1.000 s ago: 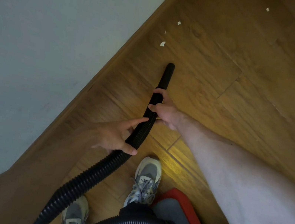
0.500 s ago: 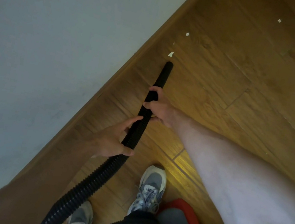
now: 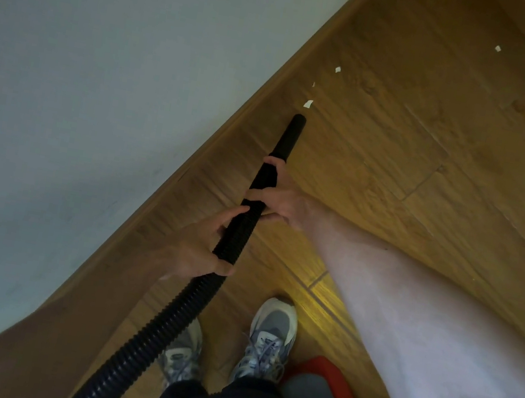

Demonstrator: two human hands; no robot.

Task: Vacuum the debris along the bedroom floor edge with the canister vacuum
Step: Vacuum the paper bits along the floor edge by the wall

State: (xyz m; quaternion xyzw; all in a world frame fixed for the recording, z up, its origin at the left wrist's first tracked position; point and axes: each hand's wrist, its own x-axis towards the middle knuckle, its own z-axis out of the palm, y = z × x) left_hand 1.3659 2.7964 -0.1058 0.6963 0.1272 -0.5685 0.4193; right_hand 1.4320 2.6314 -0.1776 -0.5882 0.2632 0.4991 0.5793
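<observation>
Pale wall (image 3: 82,82) above wooden skirting (image 3: 233,117), warm plank floor (image 3: 434,158).

both hands grip black hose: right hand (image 3: 283,202) ahead, left hand (image 3: 202,246) behind; nozzle (image 3: 295,128) near paper scrap (image 3: 307,103) by baseboard (image 3: 264,95).

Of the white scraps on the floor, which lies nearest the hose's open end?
The scrap just beyond the hose tip, close to the baseboard. The tiny sliver and the other scraps lie farther up the floor.
</observation>
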